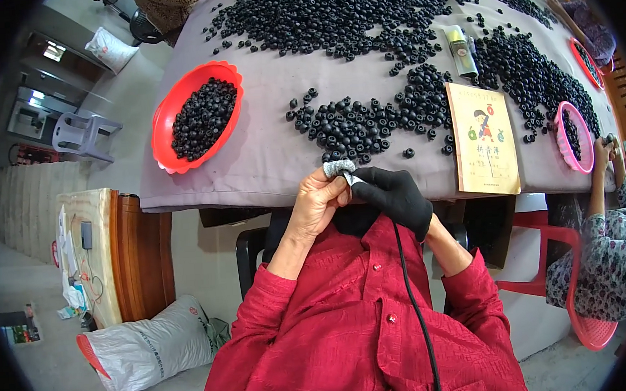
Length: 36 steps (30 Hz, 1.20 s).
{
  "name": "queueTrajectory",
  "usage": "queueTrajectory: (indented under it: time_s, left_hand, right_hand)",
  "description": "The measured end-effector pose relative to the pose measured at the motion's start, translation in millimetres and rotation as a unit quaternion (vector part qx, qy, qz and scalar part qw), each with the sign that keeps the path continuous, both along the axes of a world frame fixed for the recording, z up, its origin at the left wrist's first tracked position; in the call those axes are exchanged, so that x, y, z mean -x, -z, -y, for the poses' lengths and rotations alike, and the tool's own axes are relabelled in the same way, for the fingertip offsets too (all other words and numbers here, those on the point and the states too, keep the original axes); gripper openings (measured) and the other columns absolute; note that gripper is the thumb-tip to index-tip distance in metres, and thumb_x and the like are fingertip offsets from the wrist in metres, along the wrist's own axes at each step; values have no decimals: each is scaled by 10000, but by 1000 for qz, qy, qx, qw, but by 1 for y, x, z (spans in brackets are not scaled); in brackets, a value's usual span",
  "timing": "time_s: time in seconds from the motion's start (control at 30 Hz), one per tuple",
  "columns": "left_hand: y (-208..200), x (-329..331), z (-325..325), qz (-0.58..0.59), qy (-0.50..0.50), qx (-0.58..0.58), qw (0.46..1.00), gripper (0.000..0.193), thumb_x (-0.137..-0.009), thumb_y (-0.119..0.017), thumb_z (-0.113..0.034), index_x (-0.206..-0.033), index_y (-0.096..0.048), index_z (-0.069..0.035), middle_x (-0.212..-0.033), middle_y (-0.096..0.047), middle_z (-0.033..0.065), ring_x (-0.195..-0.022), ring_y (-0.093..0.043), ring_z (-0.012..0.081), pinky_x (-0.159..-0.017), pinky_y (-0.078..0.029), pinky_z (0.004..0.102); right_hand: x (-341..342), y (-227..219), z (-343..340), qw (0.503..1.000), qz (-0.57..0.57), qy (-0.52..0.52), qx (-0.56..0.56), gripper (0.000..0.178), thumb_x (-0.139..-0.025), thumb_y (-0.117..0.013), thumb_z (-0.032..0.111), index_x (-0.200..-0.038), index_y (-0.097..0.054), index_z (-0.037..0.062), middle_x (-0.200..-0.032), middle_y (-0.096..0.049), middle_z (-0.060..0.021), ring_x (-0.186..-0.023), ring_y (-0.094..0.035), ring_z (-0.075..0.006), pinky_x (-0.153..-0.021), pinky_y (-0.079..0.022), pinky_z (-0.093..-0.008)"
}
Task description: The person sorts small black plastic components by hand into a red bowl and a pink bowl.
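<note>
My bare left hand (319, 204) is closed in a pinch just past the table's near edge, with a grey speckled wrap (338, 168) around one fingertip. Against it, my right hand (401, 199) in a black glove has its fingers pressed together around a small pale, blade-like piece (353, 179). What the left fingers hold is hidden. Beyond both hands lies a loose pile of small black round beads (355, 125), several showing a hole. A red scalloped bowl (160, 137) filled with the same beads stands to the left.
On the grey tablecloth (253, 149), a larger bead heap (316, 12) spreads behind. A yellow booklet (484, 163) and a small clear-and-green package (462, 54) lie right. A pink bowl (562, 137) stands near another person's hands (606, 150). A white sack (147, 349) rests on the floor.
</note>
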State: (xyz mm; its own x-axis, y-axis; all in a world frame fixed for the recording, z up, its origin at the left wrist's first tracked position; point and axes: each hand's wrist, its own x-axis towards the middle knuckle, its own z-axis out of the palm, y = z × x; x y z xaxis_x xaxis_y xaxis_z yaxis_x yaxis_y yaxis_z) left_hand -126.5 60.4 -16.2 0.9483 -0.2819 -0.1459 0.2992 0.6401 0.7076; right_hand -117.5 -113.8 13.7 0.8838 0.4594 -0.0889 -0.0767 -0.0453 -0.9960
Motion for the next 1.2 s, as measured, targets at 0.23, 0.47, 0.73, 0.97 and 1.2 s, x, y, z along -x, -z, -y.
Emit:
queueTrajectory:
  time_s: [0.23,0.47,0.73,0.97,1.2]
  left_hand:
    - [-4,-3,1,-9,6,4,1000,146,-858,-570,-84,-990,-624,-54,-704,-574,1,-580,-493,71,-549,-395,200]
    - [-8,-1,-2,-56,-19,20,998,142,-867,-544,-65,-986,-618,-42,-692,-561,1,-567,-466,77,-549,-378,202]
    - [2,-1,0,-38,24,85,995,159,-868,-547,-77,-1006,-616,-40,-714,-569,9,-573,-496,93,-586,-410,222]
    - [1,-2,-2,-16,28,91,995,146,-870,-548,-88,-995,-613,-51,-740,-576,16,-590,-507,87,-595,-419,226]
    - [-25,-6,-15,41,-57,-188,980,148,-838,-586,-109,-970,-630,-60,-671,-565,-43,-520,-479,27,-497,-388,175]
  right_hand:
    - [-3,-1,1,999,-16,-6,-38,309,-865,-582,213,-1063,-597,-24,-865,-658,-57,-799,-579,-73,-727,-477,-228]
    - [-4,-1,-5,1000,-6,6,-8,319,-851,-599,202,-1087,-591,-13,-858,-646,-36,-793,-534,-46,-722,-467,-229]
    - [0,-2,-5,1000,15,22,17,276,-849,-588,153,-1073,-598,-6,-875,-638,-24,-801,-532,-51,-719,-460,-226]
    - [-2,-6,-9,999,-4,34,18,251,-854,-575,135,-1052,-598,-19,-899,-632,-26,-825,-530,-59,-736,-445,-226]
    - [0,-1,-8,997,12,62,36,281,-842,-593,153,-1058,-591,-27,-911,-637,-49,-835,-535,-74,-745,-448,-243]
